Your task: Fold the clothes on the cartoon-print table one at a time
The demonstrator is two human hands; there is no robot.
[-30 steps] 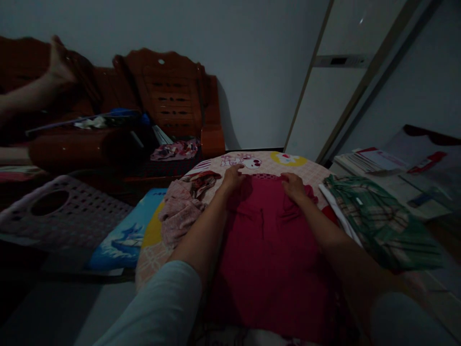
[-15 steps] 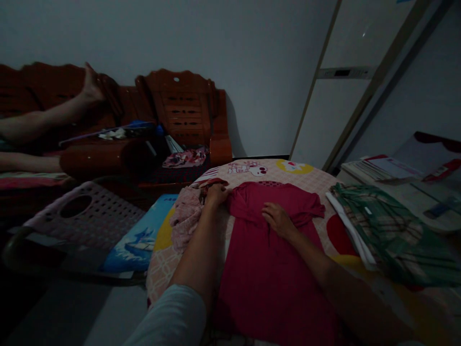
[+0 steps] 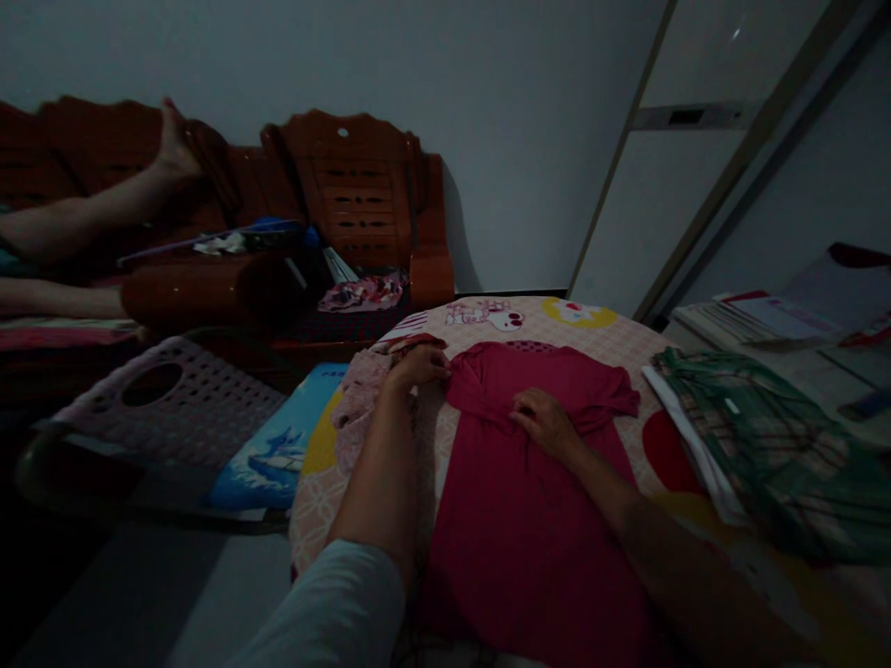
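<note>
A magenta short-sleeved shirt [image 3: 529,538] lies spread over the round table, its collar end away from me. At the edge of its left sleeve, my left hand [image 3: 419,366] is closed with the fingertips pinching the cloth. My right hand [image 3: 548,425] rests on the upper chest of the shirt, fingers curled and closed on a small fold of fabric. Beside my left forearm sits a crumpled pink garment [image 3: 358,399], partly covered by the arm. On the right side lies a folded green plaid garment [image 3: 752,436] with a white piece of cloth [image 3: 696,450] under its edge.
A patterned cloth [image 3: 480,317] covers the table. To the left are a woven chair [image 3: 209,399] and a blue printed bag [image 3: 278,455]. Behind stands a wooden sofa [image 3: 362,186], where another person's legs [image 3: 104,209] rest. Papers [image 3: 772,315] lie on a surface at right.
The view has shifted slightly, so the table and shirt sit a little further right. Both hands stay at about the same spots on the shirt.
</note>
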